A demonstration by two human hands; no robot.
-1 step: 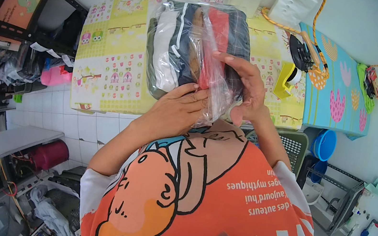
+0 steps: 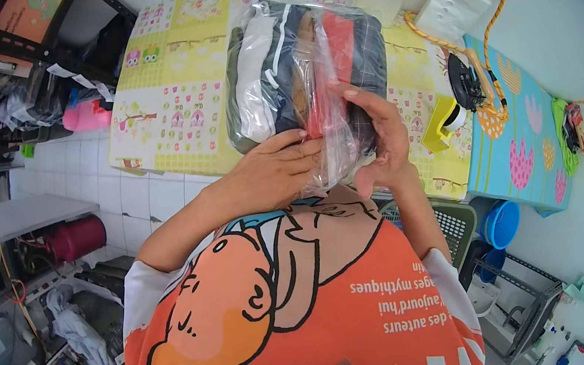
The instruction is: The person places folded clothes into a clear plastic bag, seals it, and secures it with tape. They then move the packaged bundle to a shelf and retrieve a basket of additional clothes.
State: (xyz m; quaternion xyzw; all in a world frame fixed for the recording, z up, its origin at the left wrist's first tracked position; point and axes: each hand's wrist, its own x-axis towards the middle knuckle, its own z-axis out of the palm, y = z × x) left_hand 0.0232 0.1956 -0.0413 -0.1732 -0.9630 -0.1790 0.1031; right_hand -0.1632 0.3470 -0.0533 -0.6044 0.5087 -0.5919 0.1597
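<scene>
Folded clothes inside the clear plastic bag point(image 2: 300, 72) partly veiled by glare and wrinkles; number of garments impossible to tell. Near end of the bag covered by the left hand point(image 2: 271, 172) and the right hand point(image 2: 380, 142); fingertips of the left hand lost behind the crumpled plastic. Under the bag, a stretch of the patterned mat point(image 2: 168, 105) hidden. Right of the bag, yellow tape dispenser point(image 2: 444, 122) half screened by the right hand's wrist. Further right, black object point(image 2: 464, 81) on the blue cloth too small to identify. Below the bag, green basket point(image 2: 454, 220) mostly blocked by the forearm and orange shirt.
</scene>
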